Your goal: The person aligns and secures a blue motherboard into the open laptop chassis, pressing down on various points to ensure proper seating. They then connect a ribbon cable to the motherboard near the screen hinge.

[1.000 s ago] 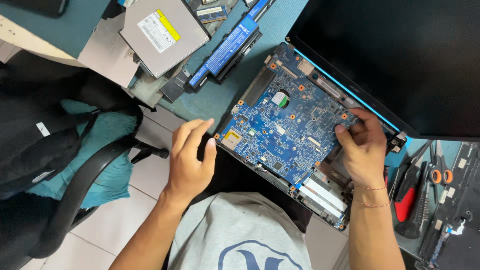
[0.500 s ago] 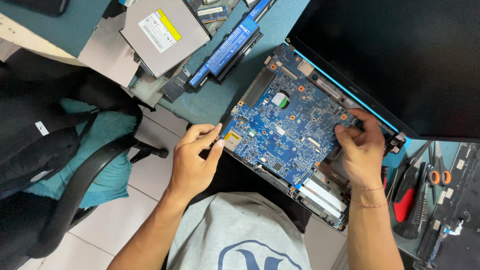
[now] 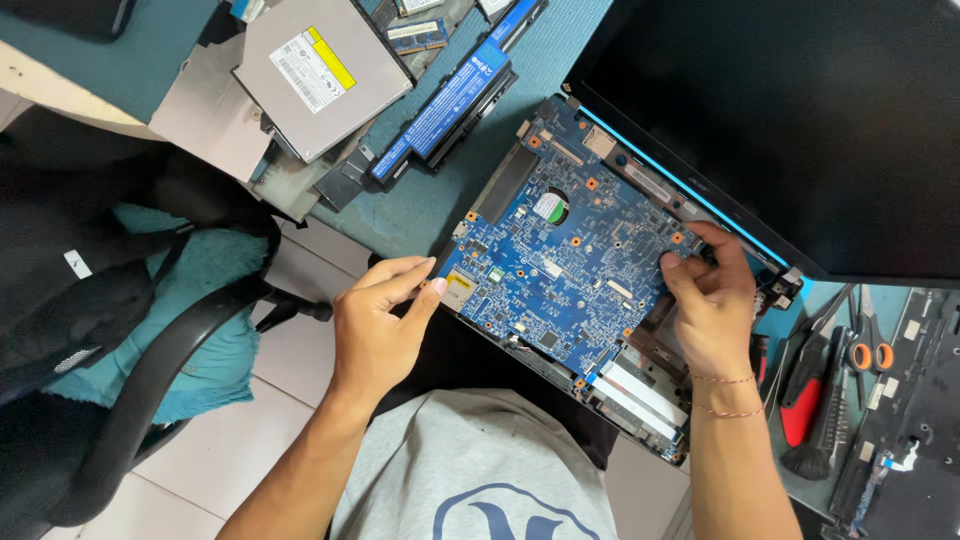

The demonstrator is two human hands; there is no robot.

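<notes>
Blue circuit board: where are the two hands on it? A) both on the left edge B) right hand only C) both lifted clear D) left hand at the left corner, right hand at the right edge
D: the left hand pinches the blue circuit board at its left corner, and the right hand grips its right edge.

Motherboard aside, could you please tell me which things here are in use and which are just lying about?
In use: motherboard, gripped by left hand and right hand; laptop base under it.

Lying about: optical drive, battery, memory sticks, pliers, scissors, brush.
</notes>
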